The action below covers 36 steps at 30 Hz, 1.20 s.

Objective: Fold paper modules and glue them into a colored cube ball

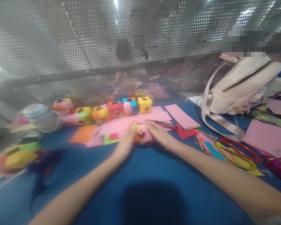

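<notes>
Between my two hands, on the blue table, is a folded paper cube in pink, orange and yellow. My left hand presses on its left side, and my right hand closes on its right side. Both hands are blurred, and the fingers partly hide the cube. Just beyond my right hand lies a slim dark metal tool with a red part, its kind unclear. Pink paper sheets spread out behind the hands, with an orange sheet to their left.
Several finished paper cubes line the back beneath a perforated metal panel. Left are a pale round container, more folded paper and a dark glue-gun-shaped tool. Scissors, a purple device and a cream bag stand right.
</notes>
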### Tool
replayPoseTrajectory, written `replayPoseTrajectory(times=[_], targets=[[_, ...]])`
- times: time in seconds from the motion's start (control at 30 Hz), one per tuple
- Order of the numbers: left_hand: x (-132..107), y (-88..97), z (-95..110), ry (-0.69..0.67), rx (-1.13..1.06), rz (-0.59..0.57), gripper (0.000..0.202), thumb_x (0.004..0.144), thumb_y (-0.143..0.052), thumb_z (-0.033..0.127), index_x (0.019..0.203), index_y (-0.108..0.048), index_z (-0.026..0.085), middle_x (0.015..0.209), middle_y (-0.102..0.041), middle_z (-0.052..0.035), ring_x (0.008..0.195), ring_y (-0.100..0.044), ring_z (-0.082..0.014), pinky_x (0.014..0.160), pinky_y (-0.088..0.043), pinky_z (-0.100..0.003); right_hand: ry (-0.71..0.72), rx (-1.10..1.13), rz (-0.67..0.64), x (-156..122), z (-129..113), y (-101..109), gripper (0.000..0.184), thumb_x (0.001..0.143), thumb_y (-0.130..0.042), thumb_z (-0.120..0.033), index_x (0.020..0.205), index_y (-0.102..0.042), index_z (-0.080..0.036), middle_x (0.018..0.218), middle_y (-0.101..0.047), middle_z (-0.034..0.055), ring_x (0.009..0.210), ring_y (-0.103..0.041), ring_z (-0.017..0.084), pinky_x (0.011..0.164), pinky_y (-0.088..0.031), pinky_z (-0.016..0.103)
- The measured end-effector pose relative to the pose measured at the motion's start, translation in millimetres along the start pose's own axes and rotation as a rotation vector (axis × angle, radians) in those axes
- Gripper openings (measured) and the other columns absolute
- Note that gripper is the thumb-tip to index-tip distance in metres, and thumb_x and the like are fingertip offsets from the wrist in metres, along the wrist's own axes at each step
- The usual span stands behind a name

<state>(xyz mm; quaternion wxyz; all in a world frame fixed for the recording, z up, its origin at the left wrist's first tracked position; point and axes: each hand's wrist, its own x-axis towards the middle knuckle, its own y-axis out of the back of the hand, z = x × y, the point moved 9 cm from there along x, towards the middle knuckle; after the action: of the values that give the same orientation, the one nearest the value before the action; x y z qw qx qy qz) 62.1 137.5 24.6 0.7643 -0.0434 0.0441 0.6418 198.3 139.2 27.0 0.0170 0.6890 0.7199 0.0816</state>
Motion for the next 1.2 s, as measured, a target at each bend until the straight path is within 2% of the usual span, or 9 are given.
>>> replayPoseTrajectory(times=[0.17, 0.23, 0.3, 0.37, 0.47, 0.6, 0.7, 0.83, 1.2], targets=[[1, -0.2, 6, -0.101, 0.155, -0.016, 0.056, 0.082, -0.051, 0.051, 0.131, -0.046, 0.024, 0.121, -0.058, -0.0104, 0.106, -0.055, -0.0274, 0.070, -0.051, -0.029, -0.154, 0.067, -0.120, -8, 2, -12, 0.056, 0.085, -0.038, -0.062, 0.122, -0.052, -0.022, 0.087, -0.071, 0.0081, 0.059, -0.066, 0.021, 0.051, -0.056, 0.038], [1, -3.2, 7, -0.088, 0.091, -0.034, 0.049, 0.083, -0.051, 0.049, 0.124, -0.051, 0.022, 0.116, -0.060, -0.0101, 0.102, -0.057, -0.0259, 0.066, -0.051, -0.027, -0.126, -0.041, -0.113, -7, 0, -8, 0.057, 0.086, -0.035, -0.063, 0.122, -0.053, -0.022, 0.090, -0.071, 0.0088, 0.063, -0.067, 0.022, 0.059, -0.056, 0.041], [1, -5.7, 6, -0.053, 0.029, -0.050, 0.040, 0.083, -0.050, 0.047, 0.113, -0.056, 0.020, 0.110, -0.062, -0.0090, 0.091, -0.061, -0.0232, 0.056, -0.050, -0.024, -0.033, -0.184, -0.056, -4, -6, 0, 0.060, 0.085, -0.038, -0.064, 0.125, -0.051, -0.022, 0.111, -0.066, 0.0114, 0.089, -0.066, 0.027, 0.083, -0.052, 0.047], [4, -5.2, 1, 0.002, -0.019, -0.048, 0.035, 0.084, -0.048, 0.046, 0.104, -0.058, 0.019, 0.105, -0.063, -0.0079, 0.077, -0.062, -0.0194, 0.046, -0.048, -0.022, 0.081, -0.275, -0.019, -2, -13, 4, 0.063, 0.084, -0.042, -0.062, 0.132, -0.045, -0.022, 0.134, -0.050, 0.0122, 0.118, -0.052, 0.029, 0.101, -0.038, 0.049], [7, -1.2, -5, 0.037, -0.065, -0.031, 0.035, 0.084, -0.046, 0.047, 0.100, -0.058, 0.019, 0.101, -0.063, -0.0068, 0.066, -0.062, -0.0150, 0.042, -0.047, -0.021, 0.248, -0.271, -0.075, -6, -22, -4, 0.066, 0.084, -0.047, -0.056, 0.140, -0.034, -0.023, 0.149, -0.030, 0.0092, 0.134, -0.032, 0.026, 0.109, -0.027, 0.048], [7, -1.2, -4, 0.022, -0.106, -0.050, 0.033, 0.085, -0.046, 0.046, 0.100, -0.059, 0.019, 0.101, -0.063, -0.0060, 0.062, -0.062, -0.0127, 0.044, -0.049, -0.021, 0.395, -0.297, -0.083, -15, -30, -12, 0.066, 0.081, -0.057, -0.047, 0.139, -0.036, -0.027, 0.150, -0.029, 0.0056, 0.139, -0.022, 0.024, 0.113, -0.020, 0.047], [3, -6.3, 1, 0.023, -0.120, -0.087, 0.037, 0.082, -0.052, 0.046, 0.110, -0.055, 0.022, 0.107, -0.063, -0.0067, 0.066, -0.064, -0.0150, 0.044, -0.049, -0.022, 0.385, -0.292, -0.066, -16, -31, -12, 0.059, 0.083, -0.055, -0.041, 0.138, -0.039, -0.025, 0.146, -0.035, 0.0065, 0.137, -0.027, 0.023, 0.113, -0.021, 0.046], [-2, -12.3, 8, 0.021, -0.083, -0.129, 0.064, 0.076, -0.063, 0.035, 0.132, -0.035, 0.025, 0.108, -0.063, -0.0086, 0.070, -0.067, -0.0176, 0.045, -0.050, -0.022, 0.311, -0.240, -0.066, -14, -31, -11, 0.055, 0.083, -0.052, -0.035, 0.136, -0.041, -0.024, 0.144, -0.038, 0.0060, 0.134, -0.032, 0.023, 0.111, -0.025, 0.043], [-3, -12.3, 7, 0.048, -0.109, -0.114, 0.061, 0.075, -0.061, 0.033, 0.131, -0.036, 0.026, 0.122, -0.058, -0.0103, 0.073, -0.068, -0.0180, 0.046, -0.053, -0.022, 0.204, -0.239, -0.043, -13, -29, -9, 0.054, 0.081, -0.047, -0.029, 0.133, -0.043, -0.019, 0.141, -0.043, 0.0090, 0.130, -0.038, 0.022, 0.108, -0.031, 0.039]])
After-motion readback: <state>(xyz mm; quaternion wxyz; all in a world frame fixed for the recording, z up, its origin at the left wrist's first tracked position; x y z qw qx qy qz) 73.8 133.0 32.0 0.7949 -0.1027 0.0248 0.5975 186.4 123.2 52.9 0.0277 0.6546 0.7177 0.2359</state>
